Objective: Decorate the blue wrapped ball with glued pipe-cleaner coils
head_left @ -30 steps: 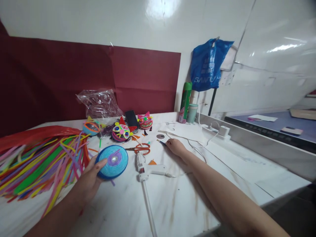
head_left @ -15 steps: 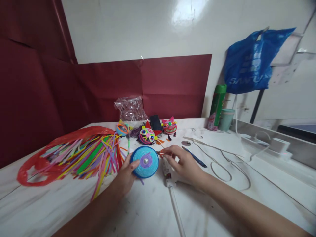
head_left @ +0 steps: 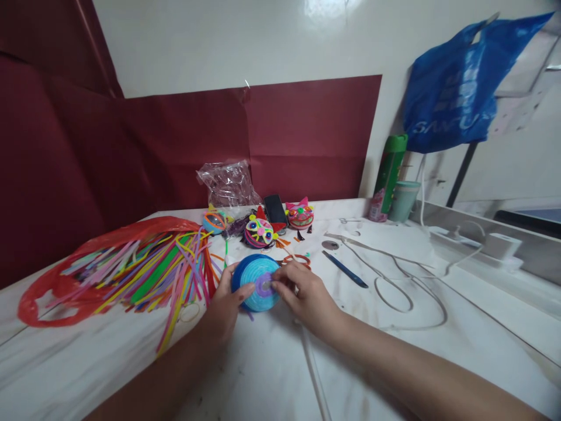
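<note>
My left hand (head_left: 228, 301) grips a round blue disc (head_left: 252, 295), its thumb across the front face. Light blue rings fill most of that face, with a purple strip (head_left: 263, 285) coiled round a small shiny centre. At the coil's right side my right hand (head_left: 307, 289) pinches the purple strip between thumb and fingers; the fingertips partly cover it. Just behind the right hand lie orange-handled scissors (head_left: 298, 259). Under that hand a white glue gun is mostly hidden, and its white cord (head_left: 313, 374) runs toward me.
A red bag (head_left: 56, 313) of colourful strips (head_left: 158, 275) spreads on the left. Decorated round faces (head_left: 259, 230), a phone (head_left: 275, 209) and crumpled clear plastic (head_left: 228, 184) sit at the back. Rightward lie a blue cutter (head_left: 345, 270), looped cable (head_left: 407, 304) and power strip (head_left: 453, 237).
My right hand has let go of the scissors, now lying behind it, and has moved left onto the disc's purple coil. The disc has turned slightly. The view has shifted a little.
</note>
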`<state>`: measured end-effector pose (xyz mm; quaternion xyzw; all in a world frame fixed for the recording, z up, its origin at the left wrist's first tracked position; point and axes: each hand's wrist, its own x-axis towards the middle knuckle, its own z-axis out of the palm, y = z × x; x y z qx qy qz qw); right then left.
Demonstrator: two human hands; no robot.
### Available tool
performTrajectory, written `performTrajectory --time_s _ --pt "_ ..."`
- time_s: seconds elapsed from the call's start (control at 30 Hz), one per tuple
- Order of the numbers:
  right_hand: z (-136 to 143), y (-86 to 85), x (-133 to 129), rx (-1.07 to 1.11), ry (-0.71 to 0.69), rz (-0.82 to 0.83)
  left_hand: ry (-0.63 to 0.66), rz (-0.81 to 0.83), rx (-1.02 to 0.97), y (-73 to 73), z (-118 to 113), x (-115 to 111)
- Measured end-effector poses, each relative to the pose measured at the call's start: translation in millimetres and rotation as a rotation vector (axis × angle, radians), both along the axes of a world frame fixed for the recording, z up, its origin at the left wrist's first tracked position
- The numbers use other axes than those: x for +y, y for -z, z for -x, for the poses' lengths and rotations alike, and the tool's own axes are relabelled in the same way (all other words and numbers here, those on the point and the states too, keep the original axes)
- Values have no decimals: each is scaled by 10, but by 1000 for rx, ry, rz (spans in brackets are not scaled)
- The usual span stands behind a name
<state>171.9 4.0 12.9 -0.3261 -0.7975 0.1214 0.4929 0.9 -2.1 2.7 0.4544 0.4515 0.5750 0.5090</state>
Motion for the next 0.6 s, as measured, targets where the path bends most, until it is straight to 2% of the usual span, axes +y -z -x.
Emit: performTrajectory --time_s 0.13,0.23,0.37,0.6 --pt "50 25 4 107 -17 250 -19 -31 15 58 8 27" --pt "74 67 24 182 -49 354 -17 -68 32 111 21 53" --pt "82 115 49 228 -55 396 -40 -96 32 144 31 76" --pt "88 130 42 188 14 379 -34 -106 68 82 19 25"
